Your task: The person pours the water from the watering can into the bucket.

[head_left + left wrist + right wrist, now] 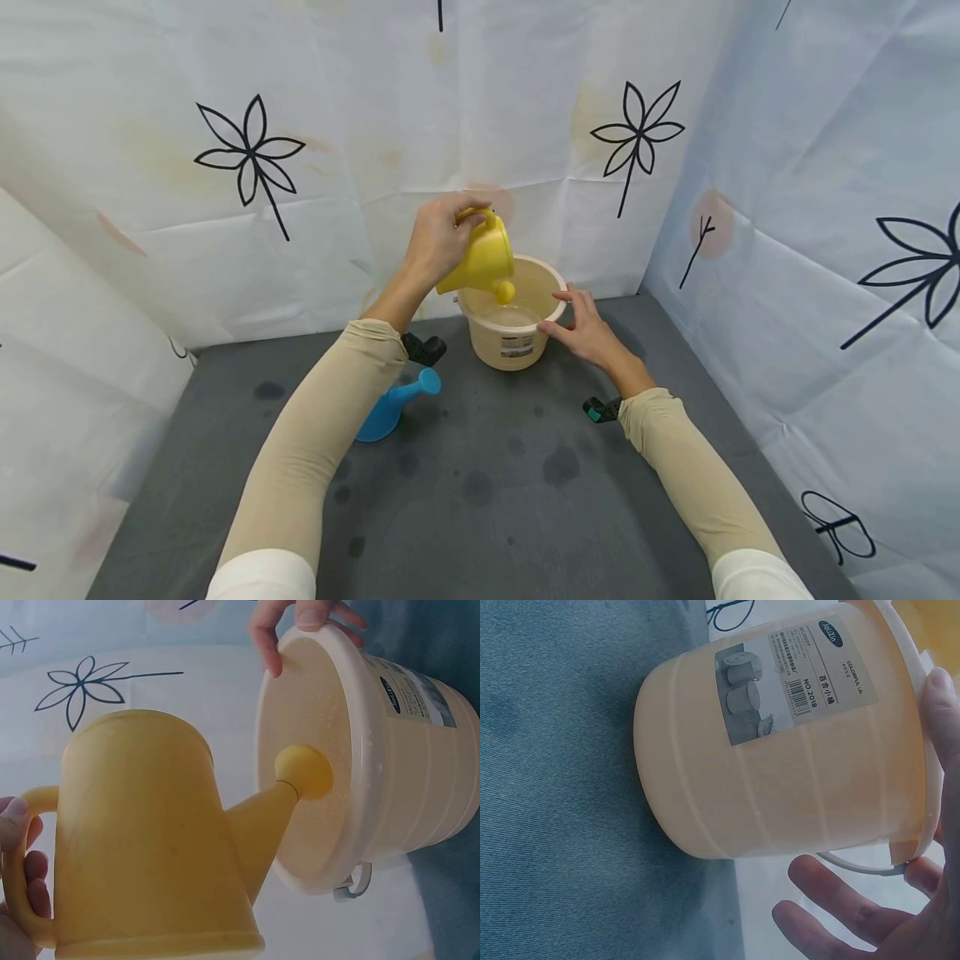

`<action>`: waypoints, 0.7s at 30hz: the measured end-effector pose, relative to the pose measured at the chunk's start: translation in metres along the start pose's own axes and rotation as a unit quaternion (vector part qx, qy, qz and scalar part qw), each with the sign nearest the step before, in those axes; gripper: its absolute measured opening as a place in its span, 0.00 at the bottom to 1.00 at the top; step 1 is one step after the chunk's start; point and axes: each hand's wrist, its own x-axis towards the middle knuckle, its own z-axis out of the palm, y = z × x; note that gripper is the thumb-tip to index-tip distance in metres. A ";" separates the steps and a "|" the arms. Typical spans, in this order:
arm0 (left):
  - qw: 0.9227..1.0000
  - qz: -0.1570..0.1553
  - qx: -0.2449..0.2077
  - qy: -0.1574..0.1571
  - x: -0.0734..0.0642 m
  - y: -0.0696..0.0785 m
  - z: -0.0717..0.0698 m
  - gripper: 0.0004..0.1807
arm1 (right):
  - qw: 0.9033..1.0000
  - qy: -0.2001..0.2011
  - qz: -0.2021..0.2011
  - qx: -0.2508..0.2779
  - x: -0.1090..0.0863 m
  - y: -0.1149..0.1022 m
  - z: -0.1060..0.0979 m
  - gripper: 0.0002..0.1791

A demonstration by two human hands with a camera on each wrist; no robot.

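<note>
My left hand (pixel 441 235) grips the handle of a yellow watering can (pixel 486 260), which is tipped forward. In the left wrist view, the can's round spout head (pixel 306 771) is at the mouth of a cream plastic bucket (pixel 409 780). Some water lies in the bottom of the bucket, as the head view shows. At the bucket's right side, my right hand (pixel 588 329) holds the rim between thumb and fingers. The right wrist view shows the thumb (pixel 941 697) lying on the rim, with other fingers spread away from the wall.
A blue watering can (pixel 386 412) stands on the dark grey tabletop (pixel 540 517), partly hidden by my left forearm. Dark wet spots dot the cloth. White sheets (pixel 375 100) with drawn flowers hang behind and at both sides, close behind the bucket.
</note>
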 end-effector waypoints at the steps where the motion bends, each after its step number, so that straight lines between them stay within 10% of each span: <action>1: 1.000 0.004 0.001 0.000 0.000 0.000 0.000 0.14 | 1.000 0.000 0.000 0.000 0.000 0.000 0.000 0.50; 21: 0.999 0.039 0.020 -0.022 0.000 0.003 -0.002 0.14 | 1.000 -0.003 -0.002 0.010 0.000 0.000 0.000 0.49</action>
